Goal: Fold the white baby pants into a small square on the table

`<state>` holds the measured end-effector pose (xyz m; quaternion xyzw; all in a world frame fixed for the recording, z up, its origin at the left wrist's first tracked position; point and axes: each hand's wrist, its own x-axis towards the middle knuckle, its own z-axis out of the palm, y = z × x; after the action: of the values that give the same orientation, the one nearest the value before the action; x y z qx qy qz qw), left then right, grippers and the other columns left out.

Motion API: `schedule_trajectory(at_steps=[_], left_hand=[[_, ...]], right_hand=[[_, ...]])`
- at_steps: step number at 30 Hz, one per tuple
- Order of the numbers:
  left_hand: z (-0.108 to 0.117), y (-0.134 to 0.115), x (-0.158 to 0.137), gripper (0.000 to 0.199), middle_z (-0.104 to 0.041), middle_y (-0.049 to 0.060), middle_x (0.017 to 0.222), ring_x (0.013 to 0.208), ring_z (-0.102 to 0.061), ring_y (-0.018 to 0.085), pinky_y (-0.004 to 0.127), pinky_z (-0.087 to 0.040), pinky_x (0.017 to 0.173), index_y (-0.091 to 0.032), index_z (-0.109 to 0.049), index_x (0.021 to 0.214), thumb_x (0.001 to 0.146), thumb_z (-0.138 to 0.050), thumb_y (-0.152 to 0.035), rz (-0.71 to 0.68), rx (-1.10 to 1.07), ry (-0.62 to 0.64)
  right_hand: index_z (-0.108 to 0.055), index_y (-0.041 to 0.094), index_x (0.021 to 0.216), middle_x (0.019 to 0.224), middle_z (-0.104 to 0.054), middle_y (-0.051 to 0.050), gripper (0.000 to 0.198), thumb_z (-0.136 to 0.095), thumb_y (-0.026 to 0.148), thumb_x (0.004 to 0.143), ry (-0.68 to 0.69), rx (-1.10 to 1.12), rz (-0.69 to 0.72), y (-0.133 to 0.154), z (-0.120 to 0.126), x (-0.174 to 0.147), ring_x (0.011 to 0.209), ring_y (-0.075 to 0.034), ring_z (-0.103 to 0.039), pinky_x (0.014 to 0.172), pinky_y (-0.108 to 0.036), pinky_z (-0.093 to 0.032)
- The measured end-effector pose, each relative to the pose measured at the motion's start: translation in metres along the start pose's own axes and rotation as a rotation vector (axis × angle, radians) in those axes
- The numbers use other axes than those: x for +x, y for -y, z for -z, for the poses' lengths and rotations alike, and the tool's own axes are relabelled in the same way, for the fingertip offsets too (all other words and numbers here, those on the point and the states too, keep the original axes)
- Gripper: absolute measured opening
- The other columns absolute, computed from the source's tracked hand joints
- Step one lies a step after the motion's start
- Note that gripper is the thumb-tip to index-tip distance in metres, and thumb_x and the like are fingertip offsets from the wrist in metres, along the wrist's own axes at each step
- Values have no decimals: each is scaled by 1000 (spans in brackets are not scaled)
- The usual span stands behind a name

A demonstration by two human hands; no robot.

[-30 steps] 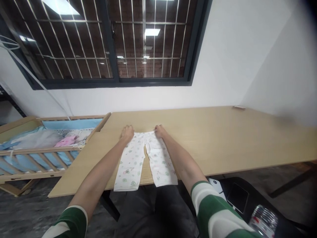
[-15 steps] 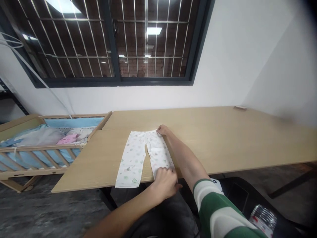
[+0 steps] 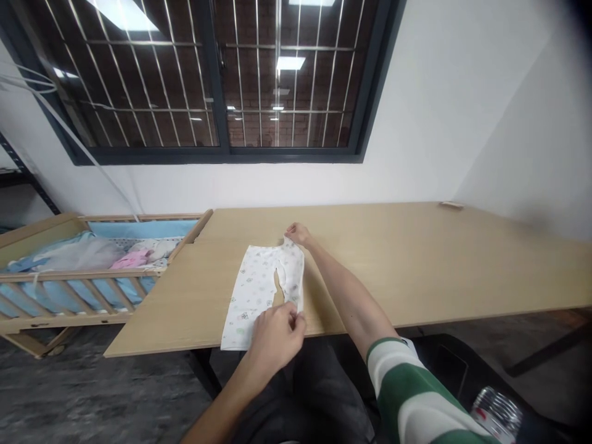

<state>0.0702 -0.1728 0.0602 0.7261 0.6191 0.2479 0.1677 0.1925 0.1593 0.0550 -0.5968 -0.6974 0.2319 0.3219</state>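
Observation:
A small pair of white baby trousers (image 3: 256,277) with a grey and green print lies on the wooden table (image 3: 393,259), waistband toward the wall. My right hand (image 3: 298,234) pinches the right corner of the waistband and holds it raised off the table. Closed at the right leg's lower end is my left hand (image 3: 280,333), which hides the cuff; that leg is lifted and slanted inward. The left leg stays flat, its cuff at the table's front edge.
On the left stands a wooden cot (image 3: 69,277) with blue lining, holding a pink cloth (image 3: 132,259) and pale bedding. A barred window (image 3: 222,80) is above the table. A clear plastic container (image 3: 497,410) sits at the lower right, beside my sleeve.
Both hands have moved left with the right side of the trousers. The right leg, flat before, is now lifted and partly drawn toward the left leg.

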Motion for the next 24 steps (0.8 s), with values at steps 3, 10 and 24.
schedule_trajectory(at_steps=[3,10,24], left_hand=[[13,22,-12,27,-72,0,71,74,-68,20,29,-34,63,-25,-60,75,97,-48,-34,135,13,-134],[20,72,-47,32,-67,0,64,67,-65,20,28,-27,59,-24,-53,68,98,-47,-33,298,137,-222],[15,113,-66,27,-70,4,73,71,-69,25,30,-40,61,-25,-59,75,96,-47,-38,410,393,-231]], right_hand=[[-64,16,102,91,-73,-3,23,-71,21,80,-4,39,35,24,-14,5,77,-13,-65,67,-19,-48],[-57,18,109,73,-68,2,27,-64,20,83,25,75,80,64,-67,1,66,-13,-63,64,-21,-46],[-56,20,104,96,-67,-5,20,-64,21,85,77,-36,160,94,-127,-21,89,-19,-62,75,-26,-47]])
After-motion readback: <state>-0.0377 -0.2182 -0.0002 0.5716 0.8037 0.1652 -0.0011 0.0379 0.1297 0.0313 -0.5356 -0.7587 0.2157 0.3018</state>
